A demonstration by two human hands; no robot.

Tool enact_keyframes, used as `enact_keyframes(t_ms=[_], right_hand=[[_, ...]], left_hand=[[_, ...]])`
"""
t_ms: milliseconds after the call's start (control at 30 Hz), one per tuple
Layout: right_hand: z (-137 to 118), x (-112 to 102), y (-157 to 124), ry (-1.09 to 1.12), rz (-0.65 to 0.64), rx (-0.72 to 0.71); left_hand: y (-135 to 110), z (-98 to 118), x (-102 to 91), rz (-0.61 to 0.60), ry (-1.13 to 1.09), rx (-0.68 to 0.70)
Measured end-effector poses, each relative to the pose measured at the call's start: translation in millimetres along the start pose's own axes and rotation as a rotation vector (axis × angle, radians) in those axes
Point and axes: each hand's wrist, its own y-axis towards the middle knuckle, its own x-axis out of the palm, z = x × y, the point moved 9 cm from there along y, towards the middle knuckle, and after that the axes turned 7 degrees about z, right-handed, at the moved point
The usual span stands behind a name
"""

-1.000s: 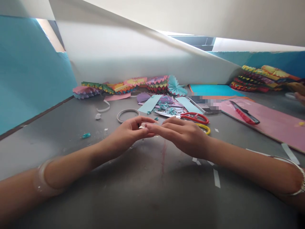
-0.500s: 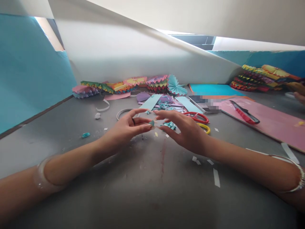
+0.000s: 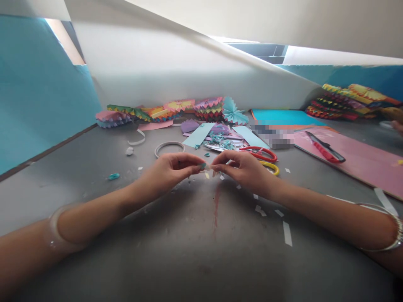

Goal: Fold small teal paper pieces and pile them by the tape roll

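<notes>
My left hand (image 3: 171, 170) and my right hand (image 3: 244, 167) meet fingertip to fingertip just above the grey table (image 3: 195, 247). Both are pinched shut. Between the fingertips sits a tiny teal paper scrap (image 3: 204, 166), held by the left thumb and forefinger, with the right fingertips touching it. Behind my right hand lie red-handled scissors (image 3: 260, 154) and a yellow handle (image 3: 271, 167). A roll of tape (image 3: 169, 147) lies beyond my left hand.
Folded paper fans in many colours (image 3: 176, 110) line the back wall, with more at the far right (image 3: 349, 100). A pink sheet (image 3: 362, 161) carries a red cutter (image 3: 324, 150). Paper strips and scraps (image 3: 220, 140) litter the middle. Another person's hand (image 3: 397, 126) shows at the right edge.
My right hand's fingers were spread half a second ago; they have closed into a pinch against the left fingertips. Both hands dropped slightly toward the table.
</notes>
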Motion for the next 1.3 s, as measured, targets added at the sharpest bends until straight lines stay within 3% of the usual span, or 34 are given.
enact_keyframes(t_ms=[467, 1300], right_hand=[[-4.5, -2.3, 1.3, 0.097, 0.055, 0.08], [-1.7, -4.8, -0.2, 0.152, 0.068, 0.113]], left_hand=[[3.4, -0.6, -0.1, 0.025, -0.284, 0.024], [2.3, 5.0, 1.7, 0.014, -0.313, 0.049]])
